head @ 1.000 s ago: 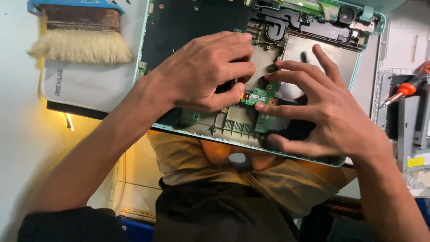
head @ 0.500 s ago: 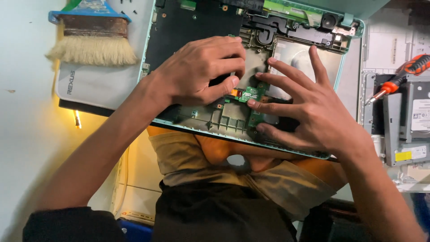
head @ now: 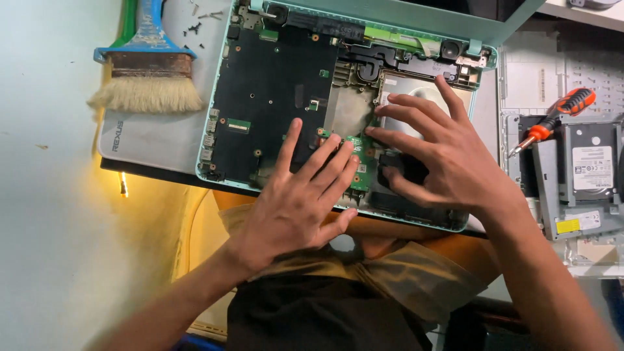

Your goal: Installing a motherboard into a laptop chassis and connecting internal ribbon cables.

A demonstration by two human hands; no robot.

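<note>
- On the pale worktop (head: 45,195) in front of me lies the biggest thing, an opened mint-green plastic laptop base (head: 224,84) with its cover off. Its long axis runs left to right across my view, and its near edge hangs a little over the dark edge of the table towards the body.
- Inside it the large black main circuit board (head: 273,84) fills the left half; to the right I see a grey metal plate (head: 351,110).
- The left hand (head: 299,201) lies flat on the near edge of the base, fingers spread and stretched forward, holding nothing.
- The right hand (head: 448,169) comes in from the right side, fingers spread and bent, tips pressing down; it pinches nothing that I can see.
- The small green circuit board (head: 359,162) sits near the front edge of the base, exactly between the two hands. The left fingertips touch its left side and the right index finger touches its upper corner; both hands seem equally near.
- A wide brush with blue handle and pale bristles (head: 146,71) rests on a white mat (head: 156,140) to the left.
- A grey metal hard drive (head: 591,169) lies at the right, well apart.
- An orange and black screwdriver (head: 552,117) lies just beside the drive.
</note>
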